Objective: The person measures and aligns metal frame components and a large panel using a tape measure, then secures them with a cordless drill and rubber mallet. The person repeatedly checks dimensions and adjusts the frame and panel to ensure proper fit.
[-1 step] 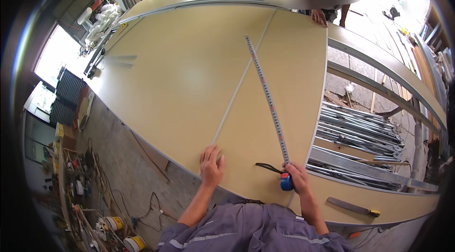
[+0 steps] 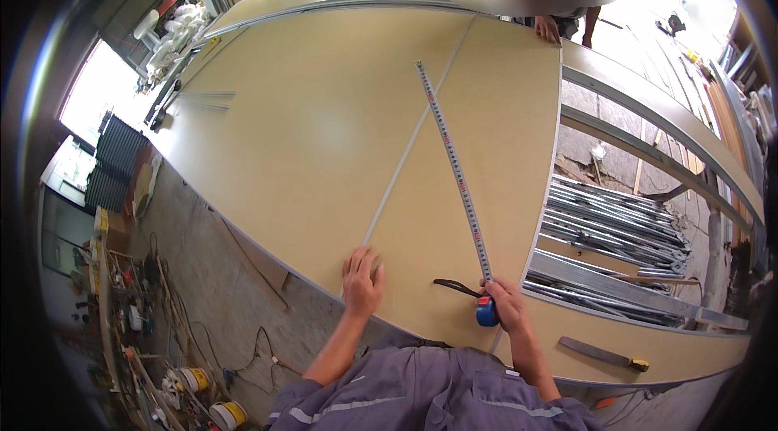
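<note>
My right hand (image 2: 506,301) is closed round a blue and red tape measure (image 2: 486,313) near the front edge of a large cream panel (image 2: 300,123). The extended white tape blade (image 2: 456,167) runs away from me over the panel, slanting to the far left and passing over a thin pale strip (image 2: 399,163). A black wrist strap (image 2: 455,287) trails left from the case. My left hand (image 2: 363,278) lies on the panel at the strip's near end, fingers stretched out, with nothing visible in it.
A saw with a yellow-and-black handle (image 2: 604,354) lies right of me. A co-worker's hand (image 2: 548,29) touches the panel's far right corner. Metal rails (image 2: 648,119) span the right side above stacked metal bars (image 2: 612,220). Buckets (image 2: 227,413) and cables are on the floor left.
The tape measure and its blade have shifted very slightly to the left with my right hand. My left hand stays in place.
</note>
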Motion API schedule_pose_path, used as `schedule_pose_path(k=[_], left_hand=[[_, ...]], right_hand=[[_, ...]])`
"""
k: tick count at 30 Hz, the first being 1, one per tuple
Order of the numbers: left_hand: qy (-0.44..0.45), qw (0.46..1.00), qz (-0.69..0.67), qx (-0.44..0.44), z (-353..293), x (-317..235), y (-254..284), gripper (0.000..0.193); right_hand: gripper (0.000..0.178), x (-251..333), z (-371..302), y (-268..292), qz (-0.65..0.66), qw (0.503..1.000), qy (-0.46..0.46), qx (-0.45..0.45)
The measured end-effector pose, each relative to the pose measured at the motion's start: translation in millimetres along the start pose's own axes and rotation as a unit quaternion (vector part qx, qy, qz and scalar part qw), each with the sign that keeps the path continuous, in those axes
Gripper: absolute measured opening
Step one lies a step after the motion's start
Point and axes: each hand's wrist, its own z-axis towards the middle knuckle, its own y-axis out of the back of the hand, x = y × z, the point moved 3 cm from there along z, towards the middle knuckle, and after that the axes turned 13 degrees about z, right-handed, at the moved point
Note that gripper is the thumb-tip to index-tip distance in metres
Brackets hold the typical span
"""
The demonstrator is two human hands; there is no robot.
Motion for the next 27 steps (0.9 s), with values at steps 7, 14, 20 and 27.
schedule_pose_path(k=[7, 14, 20, 27], left_hand=[[0.000, 1.000, -0.015, -0.021, -3.7, 8.6, -2.2, 0.027], [0.023, 0.999, -0.037, -0.024, -15.6, 16.1, 11.3, 0.027], [0.015, 0.993, -0.107, -0.049, -16.8, 25.9, 5.4, 0.029], [0.169, 0.814, -0.546, 0.104, -40.4, 78.4, 26.7, 0.026]], right_hand=[[0.026, -5.6, -0.7, -4.5, -0.047, 0.995, 0.079, -0.043], [0.023, -11.1, -10.0, -16.8, 0.062, 0.997, 0.034, -0.040], [0.025, -32.3, -11.3, -25.2, 0.059, 0.996, 0.062, -0.031], [0.024, -65.9, -35.7, -101.0, 0.018, 0.998, 0.060, -0.023]])
